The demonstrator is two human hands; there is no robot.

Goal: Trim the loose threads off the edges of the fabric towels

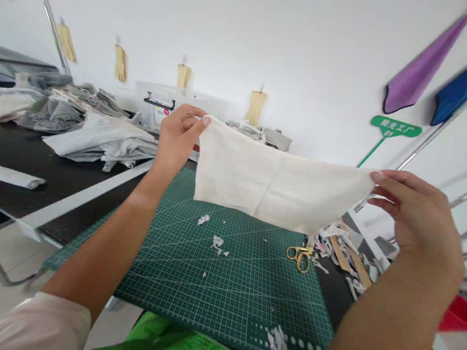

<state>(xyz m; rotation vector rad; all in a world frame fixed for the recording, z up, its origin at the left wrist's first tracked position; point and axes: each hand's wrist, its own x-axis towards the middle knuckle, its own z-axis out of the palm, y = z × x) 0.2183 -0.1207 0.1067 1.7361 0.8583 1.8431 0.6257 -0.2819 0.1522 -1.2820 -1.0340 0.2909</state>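
I have the left hand (180,139) and right hand (411,215) each pinching a corner of a cream woven cloth (276,180), stretched above a green gridded cutting mat (220,276) on the black counter (22,176). At the far side sits a translucent plastic bin (149,115) with a black handle; I cannot tell what it holds.

Left forearm (104,238) angled up and inward, Left hand (178,139) raised high, fingers curled, thumb pinching against forefinger. Right forearm (385,333) rising from lower right, Right hand (417,216) held well apart, lower, fingers reaching inward, pinched.
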